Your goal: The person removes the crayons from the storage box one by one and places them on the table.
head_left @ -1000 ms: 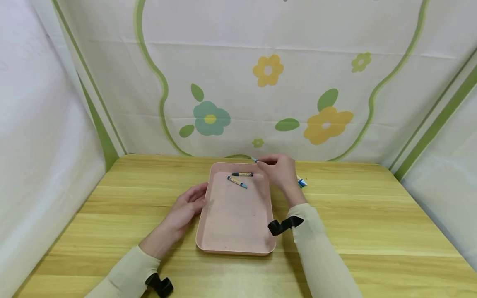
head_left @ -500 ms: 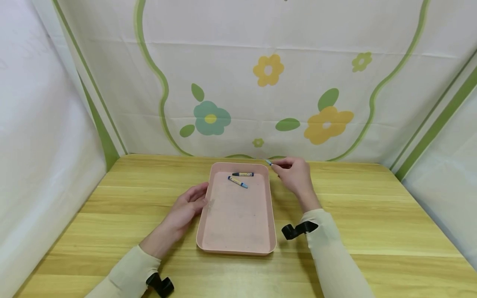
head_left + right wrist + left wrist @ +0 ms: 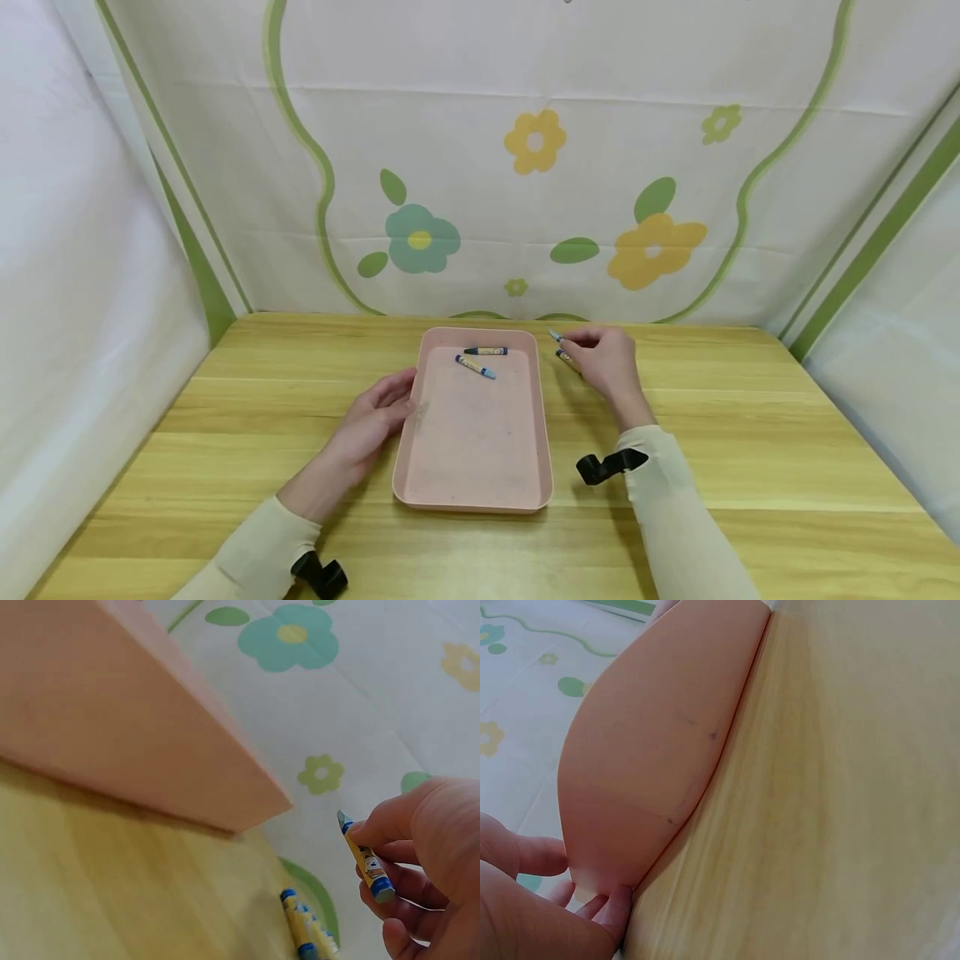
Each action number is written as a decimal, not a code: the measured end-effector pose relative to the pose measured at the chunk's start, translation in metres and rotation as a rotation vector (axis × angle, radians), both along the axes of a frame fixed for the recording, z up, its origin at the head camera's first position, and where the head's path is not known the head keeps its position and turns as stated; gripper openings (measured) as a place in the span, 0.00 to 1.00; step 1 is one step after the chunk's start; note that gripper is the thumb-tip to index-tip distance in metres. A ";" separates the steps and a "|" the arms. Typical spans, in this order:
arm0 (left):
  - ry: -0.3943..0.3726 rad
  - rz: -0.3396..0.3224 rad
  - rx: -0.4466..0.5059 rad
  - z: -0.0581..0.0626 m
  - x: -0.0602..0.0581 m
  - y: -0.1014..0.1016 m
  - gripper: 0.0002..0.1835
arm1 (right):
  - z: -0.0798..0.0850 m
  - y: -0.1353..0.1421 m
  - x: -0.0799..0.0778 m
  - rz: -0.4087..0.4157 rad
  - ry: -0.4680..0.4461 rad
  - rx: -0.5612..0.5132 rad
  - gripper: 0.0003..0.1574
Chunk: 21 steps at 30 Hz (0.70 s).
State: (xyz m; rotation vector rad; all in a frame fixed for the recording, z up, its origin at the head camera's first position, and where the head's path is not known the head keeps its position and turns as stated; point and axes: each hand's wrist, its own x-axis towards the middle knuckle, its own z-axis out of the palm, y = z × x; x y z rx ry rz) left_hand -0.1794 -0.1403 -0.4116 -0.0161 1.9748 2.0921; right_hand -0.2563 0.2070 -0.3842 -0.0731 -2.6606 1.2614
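My right hand (image 3: 611, 367) pinches a light-blue crayon (image 3: 369, 862) with a yellow wrapper and blue bands, its tip pointing up and away. More crayons (image 3: 300, 926) lie on the table close below, mostly hidden by the hand in the head view. My left hand (image 3: 371, 425) touches the left side wall of a pink tray (image 3: 480, 450), fingers extended along it; in the left wrist view its fingertips (image 3: 617, 911) meet the tray's outer wall. Inside the tray's far end lie a dark-blue crayon (image 3: 487, 351) and a light-blue crayon (image 3: 476, 367).
The wooden table (image 3: 750, 467) extends on both sides of the tray. A white curtain (image 3: 480, 167) with printed flowers hangs along its back edge, and white curtains (image 3: 82, 292) stand at the sides.
My right hand has moved right from the tray's far right corner, carrying the light-blue crayon over the crayons on the table. My left hand and the tray stay in place.
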 end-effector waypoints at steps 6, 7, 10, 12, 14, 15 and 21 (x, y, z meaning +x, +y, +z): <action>-0.006 0.000 0.001 0.001 0.000 -0.001 0.33 | -0.010 0.001 -0.002 -0.016 -0.025 0.017 0.13; -0.004 -0.001 0.002 0.001 0.000 -0.002 0.33 | -0.011 0.001 -0.002 -0.019 -0.023 0.020 0.13; -0.001 -0.002 -0.001 0.001 0.000 -0.002 0.32 | -0.015 0.003 -0.002 -0.023 -0.028 0.039 0.12; -0.001 -0.001 -0.004 0.002 0.001 -0.001 0.32 | -0.018 0.004 -0.003 -0.024 -0.024 0.050 0.12; -0.003 0.000 -0.005 0.002 0.001 -0.001 0.32 | -0.021 0.005 -0.003 -0.023 -0.024 0.061 0.12; -0.003 -0.001 -0.004 0.002 0.001 0.000 0.32 | -0.023 0.005 -0.003 -0.025 -0.024 0.066 0.12; -0.002 0.000 -0.003 0.001 0.001 0.001 0.32 | -0.029 0.006 -0.005 -0.028 -0.022 0.085 0.11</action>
